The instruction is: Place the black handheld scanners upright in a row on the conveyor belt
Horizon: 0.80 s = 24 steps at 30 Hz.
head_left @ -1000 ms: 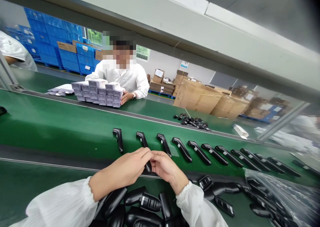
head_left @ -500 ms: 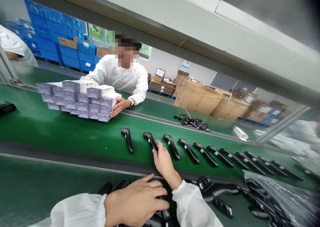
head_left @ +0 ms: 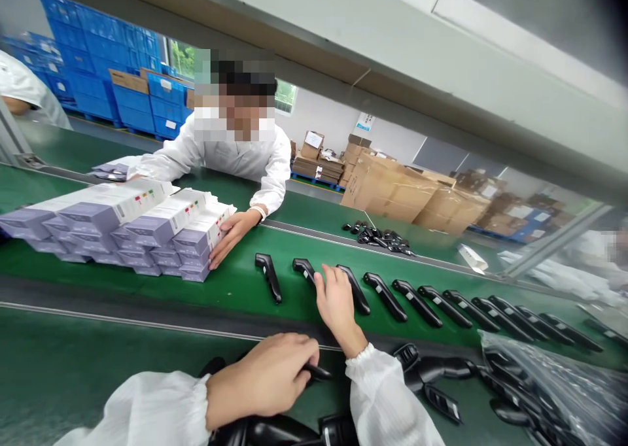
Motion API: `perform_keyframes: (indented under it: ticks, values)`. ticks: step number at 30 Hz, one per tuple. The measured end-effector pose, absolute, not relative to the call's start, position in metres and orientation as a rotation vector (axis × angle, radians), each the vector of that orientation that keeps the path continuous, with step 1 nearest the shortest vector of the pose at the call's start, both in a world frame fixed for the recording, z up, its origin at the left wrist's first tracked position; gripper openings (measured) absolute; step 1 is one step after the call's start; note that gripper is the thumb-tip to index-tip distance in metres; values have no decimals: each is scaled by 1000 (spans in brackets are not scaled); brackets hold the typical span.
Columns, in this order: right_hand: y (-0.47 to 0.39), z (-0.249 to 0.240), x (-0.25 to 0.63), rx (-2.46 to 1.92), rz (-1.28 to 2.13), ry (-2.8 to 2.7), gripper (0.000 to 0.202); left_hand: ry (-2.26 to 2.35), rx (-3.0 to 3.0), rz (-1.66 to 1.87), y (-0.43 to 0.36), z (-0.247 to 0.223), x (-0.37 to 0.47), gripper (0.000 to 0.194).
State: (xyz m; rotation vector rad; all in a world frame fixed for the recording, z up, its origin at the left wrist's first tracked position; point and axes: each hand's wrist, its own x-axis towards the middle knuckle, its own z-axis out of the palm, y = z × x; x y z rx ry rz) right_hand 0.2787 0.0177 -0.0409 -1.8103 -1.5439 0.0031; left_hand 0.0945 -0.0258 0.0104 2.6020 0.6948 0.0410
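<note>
My left hand (head_left: 267, 374) is closed around a black part (head_left: 318, 371) above a pile of black housings (head_left: 284, 429) at the near edge. My right hand (head_left: 338, 302) reaches over the green belt (head_left: 235, 295), its fingers stretched out between two black handheld devices. One of these devices (head_left: 304, 269) lies just left of its fingertips, the other (head_left: 357, 292) partly behind them. Whether the fingers touch either one cannot be made out. Another black device (head_left: 268, 277) lies further left, and several more (head_left: 417, 304) run in a row to the right.
Across the belt, a person's hand (head_left: 233, 237) steadies stacked purple-and-white boxes (head_left: 98, 220). Small black parts (head_left: 377, 235) lie on the far side. A clear plastic bag (head_left: 554, 367) covers black parts at the right. A shelf beam (head_left: 392, 60) crosses overhead.
The stacked boxes have come nearer and to the left. The devices on the belt sit slightly further right. My left hand has closed on a black part, and my right hand has shifted right.
</note>
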Motion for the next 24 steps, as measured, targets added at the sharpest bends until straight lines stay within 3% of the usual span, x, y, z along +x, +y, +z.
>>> perform_keyframes:
  ticks: [5, 9, 14, 20, 24]
  values:
    - [-2, 1, 285, -1192, 1149, -1744, 36, 689, 2475, 220, 9, 23, 79, 20]
    - [-12, 10, 277, -1056, 1464, -1779, 37, 664, 2426, 230, 25, 41, 68, 21]
    - [-3, -6, 278, -1195, 1384, -1764, 28, 780, 2501, 199, 35, 53, 58, 27]
    - [13, -35, 277, -1453, 747, -1633, 21, 971, 2619, 158, 38, 48, 55, 33]
    - [18, -57, 263, -1619, 396, -1709, 40, 918, 2683, 93, 33, 45, 57, 26]
